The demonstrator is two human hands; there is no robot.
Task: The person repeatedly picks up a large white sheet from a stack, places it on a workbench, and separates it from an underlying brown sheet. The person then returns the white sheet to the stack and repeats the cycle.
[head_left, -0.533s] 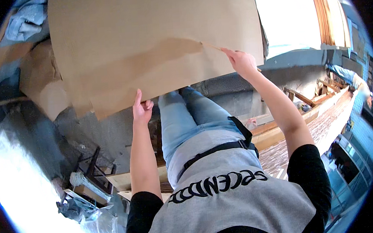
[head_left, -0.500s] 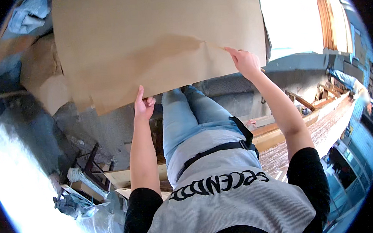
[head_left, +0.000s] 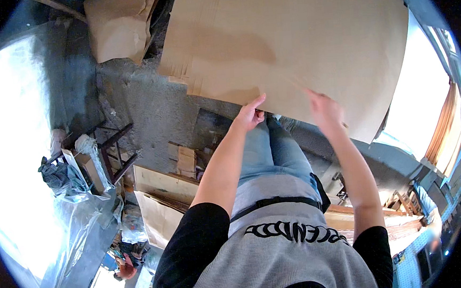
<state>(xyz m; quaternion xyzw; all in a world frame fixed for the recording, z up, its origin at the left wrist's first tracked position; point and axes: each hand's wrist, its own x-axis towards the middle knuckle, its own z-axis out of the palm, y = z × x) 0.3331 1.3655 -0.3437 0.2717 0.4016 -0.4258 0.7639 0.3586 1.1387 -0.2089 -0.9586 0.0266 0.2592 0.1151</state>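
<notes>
A large flat sheet of brown paper or cardboard [head_left: 330, 35] spreads before me, its left edge ragged and layered. My left hand [head_left: 251, 114] grips the sheet's near edge, thumb lying on top and fingers curled beneath. Over the near right part of the sheet is my right hand [head_left: 326, 111], closed and smeared by motion. Out of its fingers points a thin, pale, stick-like tool [head_left: 301, 84], too blurred to name. Whether its tip touches the sheet I cannot tell. A soft shadow falls across the sheet's left part.
Another creased brown piece [head_left: 115, 26] lies at the far left. Dark wooden legs or framing [head_left: 117, 144] and a bundle in clear plastic [head_left: 72, 179] stand left. Light boards [head_left: 161, 183] are near my left elbow. Other people are at the right [head_left: 432, 218] and lower left [head_left: 125, 268].
My view has turned, so the sheet and both hands sit further right and lower in the picture. The left hand keeps its hold on the edge. The right hand is now blurred by movement.
</notes>
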